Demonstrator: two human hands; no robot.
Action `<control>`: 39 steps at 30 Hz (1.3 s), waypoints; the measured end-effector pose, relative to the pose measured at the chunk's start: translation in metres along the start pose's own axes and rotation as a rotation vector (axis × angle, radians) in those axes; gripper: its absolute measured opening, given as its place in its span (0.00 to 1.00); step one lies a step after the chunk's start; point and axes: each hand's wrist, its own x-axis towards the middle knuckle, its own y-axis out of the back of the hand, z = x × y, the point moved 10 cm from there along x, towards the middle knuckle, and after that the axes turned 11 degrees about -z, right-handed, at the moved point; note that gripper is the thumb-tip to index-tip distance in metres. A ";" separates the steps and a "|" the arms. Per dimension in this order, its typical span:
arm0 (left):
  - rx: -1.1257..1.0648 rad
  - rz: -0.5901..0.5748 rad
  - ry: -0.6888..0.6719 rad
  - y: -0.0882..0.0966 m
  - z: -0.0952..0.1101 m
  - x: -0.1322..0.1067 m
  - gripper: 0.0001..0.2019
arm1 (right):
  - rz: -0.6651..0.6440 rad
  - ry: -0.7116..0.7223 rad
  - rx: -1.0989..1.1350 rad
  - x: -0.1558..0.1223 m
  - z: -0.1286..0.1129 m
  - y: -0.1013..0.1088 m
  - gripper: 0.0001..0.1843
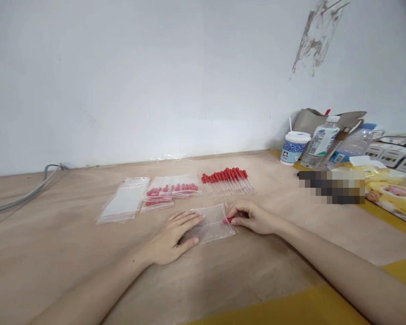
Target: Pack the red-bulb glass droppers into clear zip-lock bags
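Observation:
A clear zip-lock bag [211,232] lies flat on the brown table covering, its opening edge toward the right. My left hand [177,237] rests on the bag's left part with fingers stretched out. My right hand [253,217] pinches the red bulb of a dropper [227,220] at the bag's opening, and its thin clear tube points left into the bag. Behind my hands, a row of droppers [228,178] with red bulbs and clear tubes lies side by side. Left of them are bags holding red-bulbed droppers [171,192] and a stack of flat zip-lock bags [124,203].
At the right stand a blue-and-white paper cup [292,151], a labelled plastic bottle [320,142] and a blue-capped bottle [355,142]. A yellow package [395,198] and small boxes [392,155] lie farther right. A grey cable [27,196] runs along the left.

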 end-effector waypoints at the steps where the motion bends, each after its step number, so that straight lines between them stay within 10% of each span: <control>1: -0.001 0.000 0.001 0.000 0.000 0.000 0.24 | 0.017 -0.014 -0.012 0.001 0.001 0.001 0.10; 17: -0.025 -0.003 -0.048 0.001 0.003 0.003 0.23 | 0.183 -0.307 0.144 -0.003 0.007 -0.013 0.11; 26: -0.131 0.276 -0.043 0.021 -0.001 -0.006 0.15 | 0.297 -0.402 0.538 -0.018 0.027 -0.003 0.14; 39: -0.062 0.234 0.008 0.013 -0.007 -0.003 0.18 | 0.383 -0.437 0.694 -0.029 0.036 -0.002 0.16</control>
